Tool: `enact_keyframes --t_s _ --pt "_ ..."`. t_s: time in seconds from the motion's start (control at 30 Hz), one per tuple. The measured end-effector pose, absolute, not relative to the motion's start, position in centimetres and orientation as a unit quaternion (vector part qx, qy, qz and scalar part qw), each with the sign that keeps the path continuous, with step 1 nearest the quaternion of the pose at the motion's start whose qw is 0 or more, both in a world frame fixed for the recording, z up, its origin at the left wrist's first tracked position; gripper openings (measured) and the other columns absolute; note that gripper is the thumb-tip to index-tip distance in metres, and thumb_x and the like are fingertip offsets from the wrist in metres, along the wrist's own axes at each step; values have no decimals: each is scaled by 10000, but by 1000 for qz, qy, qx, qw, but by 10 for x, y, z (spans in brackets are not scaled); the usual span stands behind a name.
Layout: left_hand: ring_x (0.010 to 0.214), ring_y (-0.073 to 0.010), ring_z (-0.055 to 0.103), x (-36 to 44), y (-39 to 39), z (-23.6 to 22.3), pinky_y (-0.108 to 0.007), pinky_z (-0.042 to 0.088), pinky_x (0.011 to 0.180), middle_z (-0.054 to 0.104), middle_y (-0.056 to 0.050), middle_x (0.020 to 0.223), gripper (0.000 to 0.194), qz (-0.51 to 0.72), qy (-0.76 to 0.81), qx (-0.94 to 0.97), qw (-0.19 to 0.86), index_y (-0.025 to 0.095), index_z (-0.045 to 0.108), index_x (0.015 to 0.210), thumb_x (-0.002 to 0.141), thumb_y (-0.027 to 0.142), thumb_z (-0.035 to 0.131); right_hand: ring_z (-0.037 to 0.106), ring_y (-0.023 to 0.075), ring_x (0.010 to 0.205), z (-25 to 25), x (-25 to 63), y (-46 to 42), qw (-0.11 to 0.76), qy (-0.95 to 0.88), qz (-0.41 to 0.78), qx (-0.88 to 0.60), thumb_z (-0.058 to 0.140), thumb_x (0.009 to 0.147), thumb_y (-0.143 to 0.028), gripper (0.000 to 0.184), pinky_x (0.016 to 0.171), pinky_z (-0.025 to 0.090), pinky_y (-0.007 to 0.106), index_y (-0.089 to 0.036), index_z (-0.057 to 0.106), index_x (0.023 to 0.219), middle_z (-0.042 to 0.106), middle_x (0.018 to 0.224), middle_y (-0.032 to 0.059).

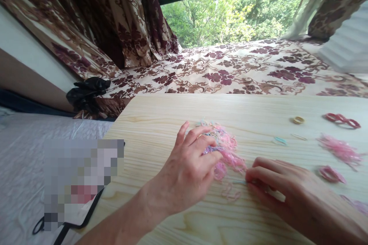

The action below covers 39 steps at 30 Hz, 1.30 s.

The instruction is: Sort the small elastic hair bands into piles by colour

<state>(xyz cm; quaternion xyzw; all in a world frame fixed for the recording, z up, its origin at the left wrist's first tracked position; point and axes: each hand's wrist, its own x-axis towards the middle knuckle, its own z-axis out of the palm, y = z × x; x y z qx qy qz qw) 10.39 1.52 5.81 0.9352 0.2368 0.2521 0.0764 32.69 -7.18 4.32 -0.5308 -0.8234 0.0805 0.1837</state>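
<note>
A mixed pile of small rubber bands (pixel 227 139), mostly pink with some purple and pale blue, lies on the wooden table. My left hand (pixel 189 160) rests over the left side of this pile with its fingers spread, hiding part of it. Just right of the pile, my right hand (pixel 276 183) has its fingertips pressed together near the table. A light blue rubber band (pixel 239 182) runs into that pinch; its far end is hidden. Loose pale pink bands (pixel 231 193) lie between the hands, below a pink clump (pixel 220 171).
Sorted bands lie at right: a yellow ring (pixel 298 120), red bands (pixel 342 119), a teal band (pixel 280 141), a pink bunch (pixel 342 149) and a dark pink coil (pixel 332 174). A partly blurred-out device (pixel 83 191) sits left of the table (pixel 149 122). Behind is a flower-patterned window seat (pixel 241 67).
</note>
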Motion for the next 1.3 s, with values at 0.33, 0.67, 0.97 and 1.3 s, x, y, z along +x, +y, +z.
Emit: enact_keyframes --t_s 0.33,0.67,0.97,1.3 --pt "1257 -249 510 101 22 56 -578 253 1169 675 -53 1069 236 262 271 924 59 205 684 991 862 84 527 550 93 484 51 326 -68 213 -830 60 -512 407 942 -154 289 447 379 208 -218 522 685 561 606 -8" --pt "1253 -244 512 102 21 52 -572 265 1167 676 -47 1062 213 271 272 921 58 205 688 985 875 100 539 590 153 570 56 355 -67 222 -762 -42 -607 388 970 -347 302 521 429 281 -232 595 782 638 717 35" --pt "1261 -242 506 102 20 53 -574 252 1169 678 -42 1065 204 266 276 921 63 213 687 966 887 108 531 545 187 500 54 380 -67 142 -650 -116 -738 396 919 -380 293 462 324 303 -243 602 762 685 755 67" --pt "1256 -240 506 102 21 52 -574 236 1176 675 -44 1083 202 271 273 921 62 217 687 990 889 123 539 561 181 590 56 380 -67 78 -638 -87 -761 454 901 -330 306 483 307 273 -225 645 686 674 720 56"
